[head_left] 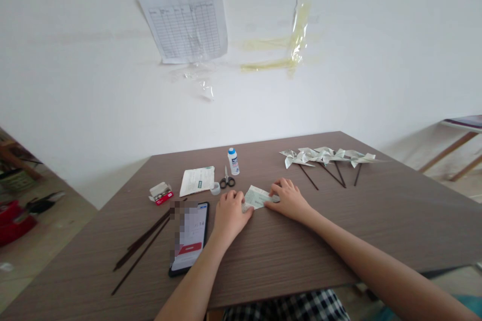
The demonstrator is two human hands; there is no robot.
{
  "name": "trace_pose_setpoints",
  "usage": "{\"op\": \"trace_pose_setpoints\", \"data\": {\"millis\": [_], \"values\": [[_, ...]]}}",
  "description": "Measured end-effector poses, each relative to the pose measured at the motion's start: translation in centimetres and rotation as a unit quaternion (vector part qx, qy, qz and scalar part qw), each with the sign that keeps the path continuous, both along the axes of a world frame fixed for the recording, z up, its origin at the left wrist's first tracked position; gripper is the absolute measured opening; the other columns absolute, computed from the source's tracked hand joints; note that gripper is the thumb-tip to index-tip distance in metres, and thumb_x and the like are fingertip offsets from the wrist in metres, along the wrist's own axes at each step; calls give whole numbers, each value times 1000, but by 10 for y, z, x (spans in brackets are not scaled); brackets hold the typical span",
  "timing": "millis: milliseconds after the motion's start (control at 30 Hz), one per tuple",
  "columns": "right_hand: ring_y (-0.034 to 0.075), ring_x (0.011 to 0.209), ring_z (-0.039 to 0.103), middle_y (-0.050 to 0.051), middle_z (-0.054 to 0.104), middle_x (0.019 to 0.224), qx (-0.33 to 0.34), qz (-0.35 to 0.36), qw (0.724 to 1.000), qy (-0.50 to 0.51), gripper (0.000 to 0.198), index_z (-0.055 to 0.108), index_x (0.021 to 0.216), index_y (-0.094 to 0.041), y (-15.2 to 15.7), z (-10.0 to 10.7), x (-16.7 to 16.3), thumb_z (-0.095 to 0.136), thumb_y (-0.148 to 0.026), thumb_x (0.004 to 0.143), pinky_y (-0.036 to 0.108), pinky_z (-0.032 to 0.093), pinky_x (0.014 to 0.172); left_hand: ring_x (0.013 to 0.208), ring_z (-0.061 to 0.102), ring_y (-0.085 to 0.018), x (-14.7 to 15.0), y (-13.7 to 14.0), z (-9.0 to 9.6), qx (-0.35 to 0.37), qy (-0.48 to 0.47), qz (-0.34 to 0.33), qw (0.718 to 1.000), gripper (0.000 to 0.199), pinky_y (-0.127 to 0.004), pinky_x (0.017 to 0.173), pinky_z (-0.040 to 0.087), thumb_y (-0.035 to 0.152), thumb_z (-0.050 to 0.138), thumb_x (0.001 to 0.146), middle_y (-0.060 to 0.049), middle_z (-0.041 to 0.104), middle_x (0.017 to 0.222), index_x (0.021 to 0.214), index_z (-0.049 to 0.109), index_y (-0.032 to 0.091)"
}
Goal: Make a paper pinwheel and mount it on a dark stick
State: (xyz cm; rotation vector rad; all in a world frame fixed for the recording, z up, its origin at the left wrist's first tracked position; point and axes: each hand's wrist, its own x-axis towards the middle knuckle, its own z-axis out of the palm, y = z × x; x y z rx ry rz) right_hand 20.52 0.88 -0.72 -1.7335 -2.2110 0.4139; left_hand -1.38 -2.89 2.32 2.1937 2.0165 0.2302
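Note:
A small piece of printed paper (256,197) lies on the brown table between my two hands. My left hand (230,213) grips its left edge, with the thumb near the front and the fingers curled behind. At the paper's right side, my right hand (291,199) holds the corner between thumb and fingers. The fingers partly cover both ends of the paper. Just beyond my left hand are black-handled scissors (227,181), a roll of clear tape (215,189) and a white glue bottle (233,161) with a blue cap, standing upright.
A phone (190,238) lies beside my left forearm. Dark thin sticks (141,246) rest farther left, near a small red-and-white box (161,193) and a stack of printed paper (198,180). Several paper pinwheels (327,156) on sticks lie at the back right. A wall borders the table's far edge.

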Motion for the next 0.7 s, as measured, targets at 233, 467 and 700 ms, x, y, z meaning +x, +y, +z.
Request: {"op": "trace_pose_setpoints", "data": {"millis": [233, 467, 700], "values": [[43, 157, 56, 20, 67, 155, -10, -17, 1000, -20, 42, 81, 130, -21, -2, 4, -9, 87, -53, 102, 54, 44, 130, 147, 66, -44, 12, 0, -3, -2, 17, 29, 999, 39, -53, 120, 54, 54, 80, 107, -21, 74, 149, 133, 80, 24], [44, 155, 58, 21, 68, 153, -9, -26, 999, -21, 45, 80, 129, -22, -1, 4, -13, 90, -53, 99, 54, 46, 129, 146, 66, -48, 16, 4, -7, 7, 2, 45, 999, 41, -58, 118, 55, 53, 83, 103, -23, 74, 150, 134, 82, 26], [43, 153, 59, 18, 68, 156, -25, -17, 1000, 4, 35, 84, 125, -22, 8, 1, 1, 89, -41, 97, 53, 47, 127, 147, 66, -43, 14, 2, 4, -16, -7, 51, 999, 32, -50, 119, 54, 42, 83, 103, -20, 74, 149, 128, 80, 22]]}}
